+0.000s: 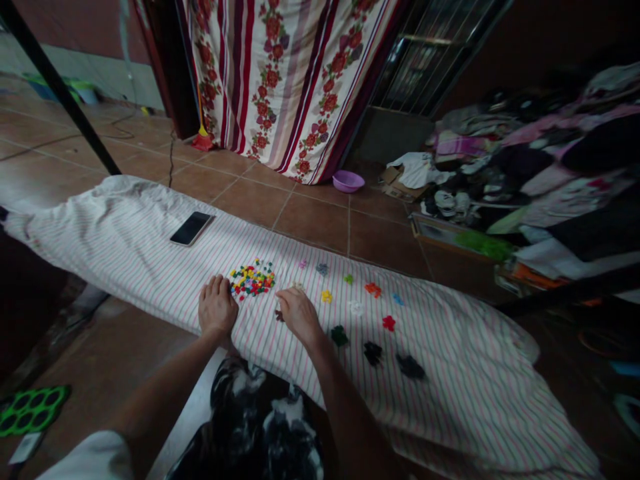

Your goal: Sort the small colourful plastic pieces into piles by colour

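A mixed heap of small coloured pieces (253, 279), too small to name, lies on the striped cloth (150, 267). My left hand (218, 308) rests with fingers laid out at the heap's left edge. Just right of the heap, my right hand (300, 315) is low over the cloth, its fingertips drawn together; anything between them is hidden. Brown pieces (279, 316) show beside its fingers. Further right are single-colour clusters: yellow (327, 296), white (356, 307), orange (373, 289), red (389, 323), dark green (339, 335) and black (373, 353), among several others.
A phone (191, 228) lies on the cloth to the left. Beyond the cloth are a tiled floor, a floral curtain (280, 80), a purple basin (348, 181) and a red broom (203, 139). Clothes (550, 167) are piled at the right. Dark poles rise at both sides.
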`<action>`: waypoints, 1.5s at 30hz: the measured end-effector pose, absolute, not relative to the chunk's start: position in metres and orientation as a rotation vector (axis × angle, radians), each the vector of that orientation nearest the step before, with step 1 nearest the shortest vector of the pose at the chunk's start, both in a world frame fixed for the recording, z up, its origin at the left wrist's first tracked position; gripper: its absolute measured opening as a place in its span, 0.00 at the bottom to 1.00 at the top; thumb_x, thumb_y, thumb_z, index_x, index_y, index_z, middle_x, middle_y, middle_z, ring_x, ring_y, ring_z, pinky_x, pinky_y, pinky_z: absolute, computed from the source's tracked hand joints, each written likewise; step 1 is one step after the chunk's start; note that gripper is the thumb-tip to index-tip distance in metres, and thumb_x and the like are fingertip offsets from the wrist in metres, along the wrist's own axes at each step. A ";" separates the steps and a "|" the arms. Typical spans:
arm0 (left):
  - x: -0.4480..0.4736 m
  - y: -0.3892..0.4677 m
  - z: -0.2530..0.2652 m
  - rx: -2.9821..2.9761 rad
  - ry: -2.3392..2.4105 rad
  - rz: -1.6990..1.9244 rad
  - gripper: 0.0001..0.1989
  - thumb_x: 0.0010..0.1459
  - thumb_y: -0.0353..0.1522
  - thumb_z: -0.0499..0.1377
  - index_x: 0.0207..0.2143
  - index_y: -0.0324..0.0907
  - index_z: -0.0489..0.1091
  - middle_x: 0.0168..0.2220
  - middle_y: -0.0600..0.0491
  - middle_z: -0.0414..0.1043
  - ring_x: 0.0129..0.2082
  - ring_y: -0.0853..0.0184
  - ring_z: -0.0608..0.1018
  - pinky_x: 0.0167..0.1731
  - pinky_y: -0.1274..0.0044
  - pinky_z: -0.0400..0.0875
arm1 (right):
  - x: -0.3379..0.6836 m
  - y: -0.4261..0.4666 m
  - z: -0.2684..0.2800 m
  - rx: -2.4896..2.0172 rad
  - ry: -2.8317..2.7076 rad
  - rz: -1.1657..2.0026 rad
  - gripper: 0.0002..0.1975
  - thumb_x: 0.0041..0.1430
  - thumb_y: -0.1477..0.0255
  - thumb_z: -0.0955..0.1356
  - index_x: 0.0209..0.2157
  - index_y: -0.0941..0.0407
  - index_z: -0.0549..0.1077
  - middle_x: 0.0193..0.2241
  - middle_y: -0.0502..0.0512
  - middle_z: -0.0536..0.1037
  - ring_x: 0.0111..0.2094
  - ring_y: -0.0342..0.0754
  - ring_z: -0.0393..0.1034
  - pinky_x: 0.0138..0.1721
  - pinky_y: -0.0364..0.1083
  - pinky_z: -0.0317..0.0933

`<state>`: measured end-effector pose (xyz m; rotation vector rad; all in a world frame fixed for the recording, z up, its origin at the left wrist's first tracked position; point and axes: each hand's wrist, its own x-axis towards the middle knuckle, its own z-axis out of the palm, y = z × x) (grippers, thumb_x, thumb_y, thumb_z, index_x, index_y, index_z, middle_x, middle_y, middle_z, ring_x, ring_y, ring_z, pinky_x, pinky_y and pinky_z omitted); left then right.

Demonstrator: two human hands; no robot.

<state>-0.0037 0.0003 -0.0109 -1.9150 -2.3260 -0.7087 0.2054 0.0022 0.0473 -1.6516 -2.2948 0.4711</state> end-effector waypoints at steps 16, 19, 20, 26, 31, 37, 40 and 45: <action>-0.004 0.000 -0.011 -1.924 -2.317 -0.705 0.21 0.60 0.29 0.48 0.54 0.36 0.68 0.60 0.41 0.67 0.64 0.55 0.64 0.64 0.62 0.55 | 0.171 0.026 0.036 -1.766 -2.337 0.371 0.08 0.65 0.70 0.66 0.45 0.54 0.75 0.44 0.56 0.77 0.48 0.51 0.68 0.48 0.46 0.58; -0.003 0.000 -0.009 -1.929 -2.318 -0.690 0.22 0.59 0.29 0.48 0.54 0.35 0.68 0.60 0.40 0.67 0.64 0.54 0.64 0.64 0.62 0.55 | 0.169 0.026 0.037 -1.791 -2.318 0.367 0.07 0.65 0.71 0.65 0.43 0.54 0.74 0.44 0.56 0.77 0.48 0.51 0.68 0.47 0.46 0.58; -0.003 0.000 -0.009 -1.929 -2.319 -0.684 0.22 0.60 0.29 0.48 0.54 0.34 0.68 0.60 0.40 0.67 0.64 0.54 0.64 0.64 0.62 0.55 | 0.169 0.026 0.038 -1.790 -2.314 0.365 0.07 0.66 0.72 0.65 0.43 0.54 0.74 0.43 0.56 0.77 0.47 0.51 0.68 0.47 0.46 0.58; -0.004 -0.001 -0.007 -1.942 -2.310 -0.687 0.22 0.60 0.30 0.48 0.54 0.34 0.68 0.60 0.40 0.67 0.63 0.54 0.65 0.63 0.62 0.55 | 0.172 0.020 0.040 -1.747 -2.254 0.365 0.08 0.66 0.74 0.63 0.41 0.54 0.73 0.40 0.55 0.78 0.45 0.49 0.69 0.46 0.46 0.58; -0.005 -0.002 -0.008 -1.949 -2.295 -0.718 0.22 0.60 0.30 0.48 0.54 0.35 0.68 0.60 0.40 0.67 0.63 0.54 0.64 0.63 0.62 0.55 | 0.188 0.011 0.041 -1.700 -2.142 0.367 0.08 0.64 0.75 0.63 0.40 0.54 0.73 0.39 0.54 0.79 0.45 0.48 0.70 0.49 0.46 0.59; -0.006 -0.003 -0.008 -1.954 -2.304 -0.707 0.22 0.60 0.32 0.47 0.54 0.34 0.67 0.60 0.39 0.66 0.63 0.53 0.64 0.63 0.61 0.54 | 0.238 0.002 0.035 -1.685 -1.873 0.341 0.12 0.61 0.76 0.62 0.43 0.53 0.74 0.38 0.54 0.79 0.41 0.47 0.72 0.47 0.44 0.62; -0.006 -0.003 -0.007 -1.962 -2.295 -0.723 0.22 0.60 0.31 0.48 0.54 0.35 0.67 0.60 0.39 0.66 0.63 0.53 0.64 0.63 0.61 0.55 | 0.277 -0.003 0.033 -1.686 -1.772 0.291 0.11 0.61 0.73 0.62 0.40 0.54 0.76 0.35 0.56 0.79 0.38 0.47 0.73 0.44 0.45 0.65; -0.005 -0.003 -0.005 -1.954 -2.295 -0.734 0.21 0.59 0.31 0.48 0.53 0.36 0.68 0.60 0.38 0.67 0.62 0.52 0.65 0.62 0.60 0.56 | 0.348 -0.020 0.033 -1.819 -1.588 0.163 0.13 0.59 0.69 0.61 0.37 0.55 0.77 0.34 0.57 0.79 0.37 0.50 0.73 0.44 0.47 0.66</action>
